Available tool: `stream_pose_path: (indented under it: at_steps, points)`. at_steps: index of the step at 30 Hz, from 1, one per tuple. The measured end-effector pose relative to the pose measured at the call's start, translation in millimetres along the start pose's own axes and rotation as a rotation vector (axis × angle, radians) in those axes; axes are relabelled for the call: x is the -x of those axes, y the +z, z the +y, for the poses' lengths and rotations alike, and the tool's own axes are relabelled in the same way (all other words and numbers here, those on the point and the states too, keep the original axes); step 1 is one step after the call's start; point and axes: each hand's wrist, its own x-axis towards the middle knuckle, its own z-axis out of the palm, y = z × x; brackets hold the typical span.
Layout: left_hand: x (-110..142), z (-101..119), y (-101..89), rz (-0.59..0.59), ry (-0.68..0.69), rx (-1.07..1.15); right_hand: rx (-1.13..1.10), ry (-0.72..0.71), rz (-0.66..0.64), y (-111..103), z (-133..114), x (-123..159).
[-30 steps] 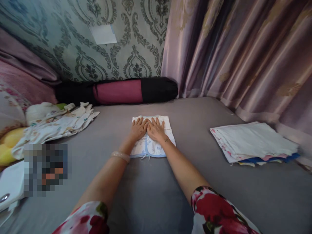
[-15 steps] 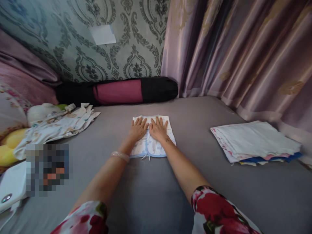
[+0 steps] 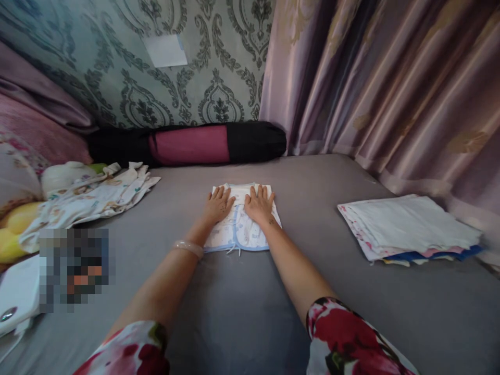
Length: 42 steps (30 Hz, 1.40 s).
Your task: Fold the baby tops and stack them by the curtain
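Observation:
A small white baby shirt with pale blue trim and faint prints lies flat on the grey bed sheet. Thin white ties stick out at its near edge. My left hand rests palm down on the shirt's upper left side, fingers spread. On the upper right side lies my right hand, likewise flat with its fingers apart. Between the hands a strip of the shirt's front shows; the cloth under the palms is hidden.
To the right lies a stack of folded clothes. At left are a loose printed garment, a yellow plush thing and a white device with a cable. A black and maroon long bag lies along the wall.
My hands have slid apart across the shirt, the left one leftward and the right one slightly rightward. More of the shirt's middle shows between them.

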Motion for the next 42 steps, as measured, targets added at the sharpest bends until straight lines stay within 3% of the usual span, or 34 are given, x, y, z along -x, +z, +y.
stream_pose_path:
  at_steps: [5,10,17,26,30,33,36,39,42]
  points:
    - [-1,-1,-8.4,-0.015,0.013,-0.005,0.007,0.006,0.001,0,-1,0]
    - [-13,-5,-15.2,0.008,0.119,0.010,-0.004,-0.021,0.054,1,1,-1]
    - [-12,1,-5.9,0.058,0.092,0.055,0.016,-0.152,-0.008,0,6,-9]
    - [-14,2,-8.9,-0.047,0.075,0.017,0.033,-0.149,0.016,6,7,-11]
    - [-12,-3,-20.4,-0.099,0.071,0.116,-0.001,-0.140,-0.073,-5,9,-13]
    - [4,-9,-29.0,-0.050,0.019,0.143,-0.037,-0.164,-0.143,-18,9,-4]
    - [31,-16,-32.0,-0.008,-0.026,0.133,-0.025,-0.295,-0.148,-23,4,22]
    - [61,-20,-30.4,0.023,-0.046,0.168,-0.023,-0.400,-0.202,-16,-5,54]
    - [84,-23,-28.9,0.056,-0.114,0.174,-0.010,-0.411,-0.209,-6,-13,76]
